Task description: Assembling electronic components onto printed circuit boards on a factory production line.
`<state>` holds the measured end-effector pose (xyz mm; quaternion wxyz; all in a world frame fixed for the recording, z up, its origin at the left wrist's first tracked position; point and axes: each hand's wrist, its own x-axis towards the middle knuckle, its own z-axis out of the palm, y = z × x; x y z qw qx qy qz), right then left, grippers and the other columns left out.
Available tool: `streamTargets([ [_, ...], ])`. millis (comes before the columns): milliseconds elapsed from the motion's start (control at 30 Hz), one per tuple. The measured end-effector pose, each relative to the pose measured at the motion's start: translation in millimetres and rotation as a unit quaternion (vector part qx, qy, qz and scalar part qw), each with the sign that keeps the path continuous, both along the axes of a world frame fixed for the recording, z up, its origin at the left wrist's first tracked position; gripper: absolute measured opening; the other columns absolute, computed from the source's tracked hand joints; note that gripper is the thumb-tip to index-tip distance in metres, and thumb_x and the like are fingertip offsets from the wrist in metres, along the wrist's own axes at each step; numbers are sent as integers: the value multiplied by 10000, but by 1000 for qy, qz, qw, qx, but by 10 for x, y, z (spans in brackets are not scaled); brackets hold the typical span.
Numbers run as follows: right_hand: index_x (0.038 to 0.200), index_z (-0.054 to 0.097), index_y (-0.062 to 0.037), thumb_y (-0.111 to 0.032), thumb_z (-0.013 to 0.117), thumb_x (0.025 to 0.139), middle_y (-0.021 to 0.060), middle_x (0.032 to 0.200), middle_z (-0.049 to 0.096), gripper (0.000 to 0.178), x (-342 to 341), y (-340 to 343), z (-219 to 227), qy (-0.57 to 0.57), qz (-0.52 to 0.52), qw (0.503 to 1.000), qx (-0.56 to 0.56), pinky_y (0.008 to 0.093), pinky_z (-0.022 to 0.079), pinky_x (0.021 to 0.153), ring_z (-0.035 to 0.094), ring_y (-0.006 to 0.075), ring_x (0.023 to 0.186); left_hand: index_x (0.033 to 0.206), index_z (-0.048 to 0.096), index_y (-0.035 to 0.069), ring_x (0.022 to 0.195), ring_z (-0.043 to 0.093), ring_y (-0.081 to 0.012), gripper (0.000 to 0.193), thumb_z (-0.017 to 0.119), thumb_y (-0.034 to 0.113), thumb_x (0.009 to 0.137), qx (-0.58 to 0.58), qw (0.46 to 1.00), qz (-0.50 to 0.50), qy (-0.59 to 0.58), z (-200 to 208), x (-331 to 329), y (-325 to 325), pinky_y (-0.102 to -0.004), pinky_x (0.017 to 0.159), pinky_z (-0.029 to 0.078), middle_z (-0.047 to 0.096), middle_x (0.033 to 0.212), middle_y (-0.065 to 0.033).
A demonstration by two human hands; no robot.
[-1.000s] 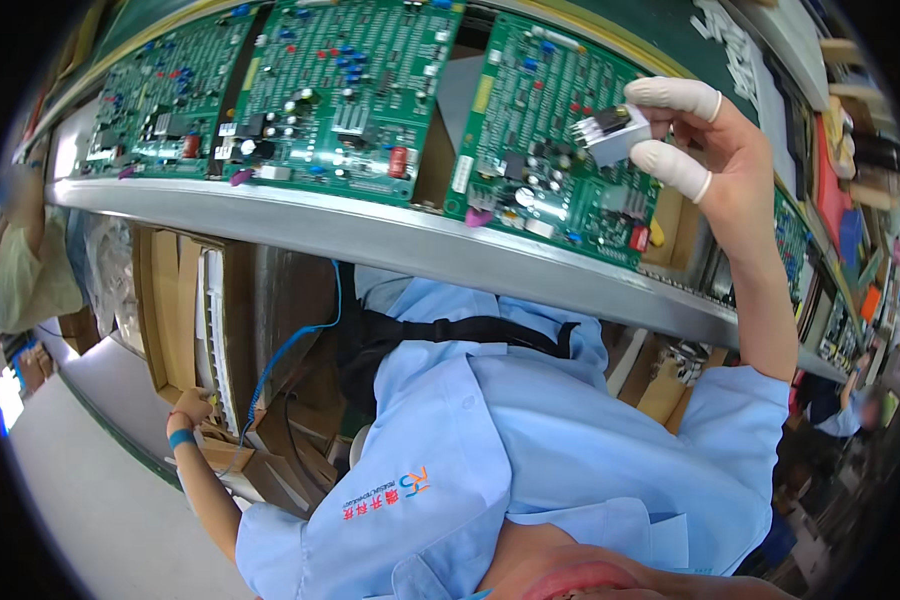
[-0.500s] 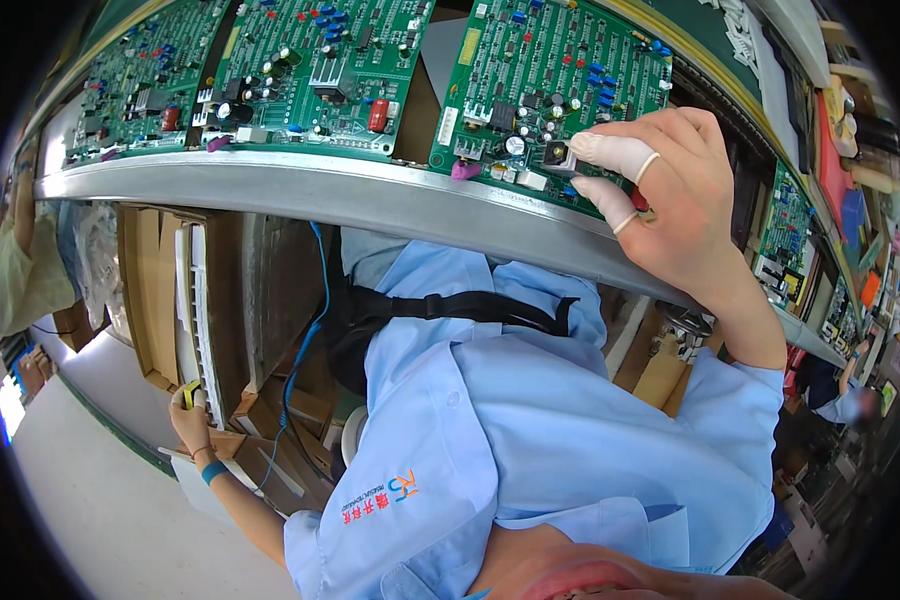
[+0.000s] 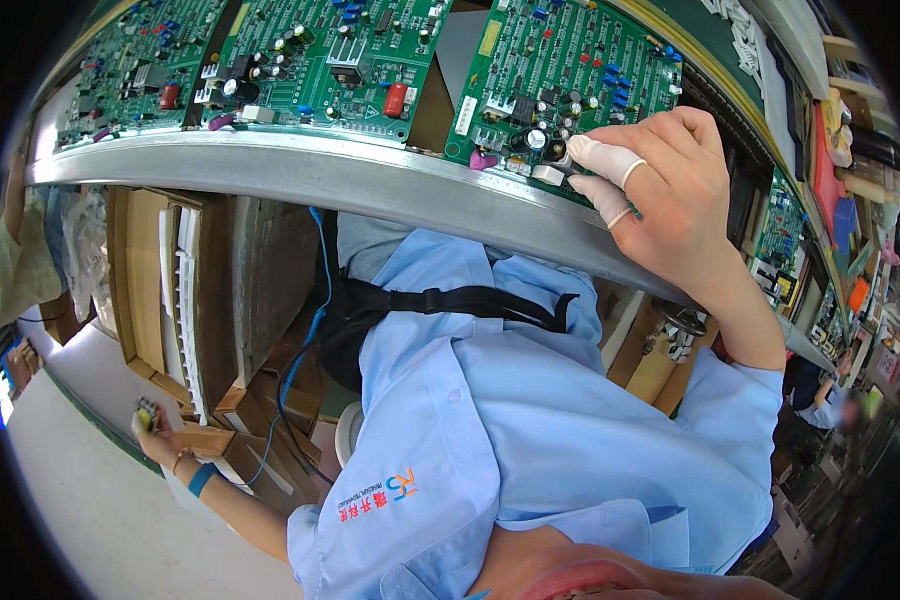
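Note:
My right hand (image 3: 660, 190), with white finger cots on thumb and forefinger, is closed in a pinch over the near edge of the right green circuit board (image 3: 500, 90). A small dark component (image 3: 562, 165) shows between those fingertips; its exact kind is partly hidden. Close by on that board stand round capacitors and a white block-shaped part (image 3: 547, 175). Low on the left, my left hand (image 3: 155, 435) is closed around a small yellow and dark block-shaped component (image 3: 147, 414), over the edge of a cardboard box. A blue band circles the left wrist.
Two more green circuit boards (image 3: 310, 90) lie along the metal rail (image 3: 270, 165) to the left. A blue coiled cord (image 3: 305, 350) hangs below it. Cardboard boxes (image 3: 150, 290) with white trays stand beside a pale table (image 3: 80, 480). Further boards (image 3: 780, 230) lie at right.
My left hand has moved left, away from the white tray edge, with the yellow component in it. My right hand stays at the board's near edge, its fingertips slightly lower. The view has shifted a little.

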<state>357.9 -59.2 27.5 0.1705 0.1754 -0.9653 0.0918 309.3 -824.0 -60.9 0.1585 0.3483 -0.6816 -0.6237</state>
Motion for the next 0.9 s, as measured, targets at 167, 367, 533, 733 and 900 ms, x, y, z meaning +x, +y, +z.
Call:
streamTargets([
  [167, 891, 694, -65, -100, 721, 650, 22, 860, 654, 245, -26, 32, 24, -3, 21, 999, 37, 333, 423, 711, 568, 185, 751, 1268, 468, -114, 1054, 592, -292, 430, 568, 111, 916, 170, 970, -66, 163, 712, -240, 722, -335, 919, 545, 515, 1307, -218],
  [367, 891, 700, -63, -107, 662, 669, 25, 863, 651, 229, -87, 94, 38, -5, 53, 997, 59, 319, 440, 720, 572, 180, 781, 1444, 289, -30, 1111, 514, -275, 589, 549, 110, 934, 308, 830, -437, 159, 767, -852, 1728, -331, 932, 527, 266, 1506, -224],
  [533, 948, 709, -94, -191, 694, 678, 3, 883, 659, 287, 66, 123, -54, 13, 26, 994, 101, 305, 447, 781, 589, 151, 838, 1460, 214, -49, 1334, 371, -404, 663, 560, 88, 912, 313, 787, -518, 124, 831, -1163, 3655, -352, 999, 482, 308, 1471, -254],
  [733, 959, 713, -56, -107, 728, 779, 75, 973, 698, 187, 137, 555, 281, 79, -127, 982, -117, 324, 526, 710, 660, 216, 818, 1422, 340, -31, 1240, 504, -332, 667, 649, 121, 851, 3, 669, -729, 145, 1176, -1072, 5244, -371, 1021, 434, 478, 1352, -196],
  [900, 1050, 688, -42, -25, 674, 826, 85, 883, 671, 226, 103, 756, 229, 141, -202, 944, -218, 268, 463, 612, 552, 176, 650, 1388, 453, 41, 1171, 547, -231, 651, 717, 205, 816, -274, 482, -777, 298, 1189, -865, 6114, -405, 1059, 352, 594, 1221, -145],
])
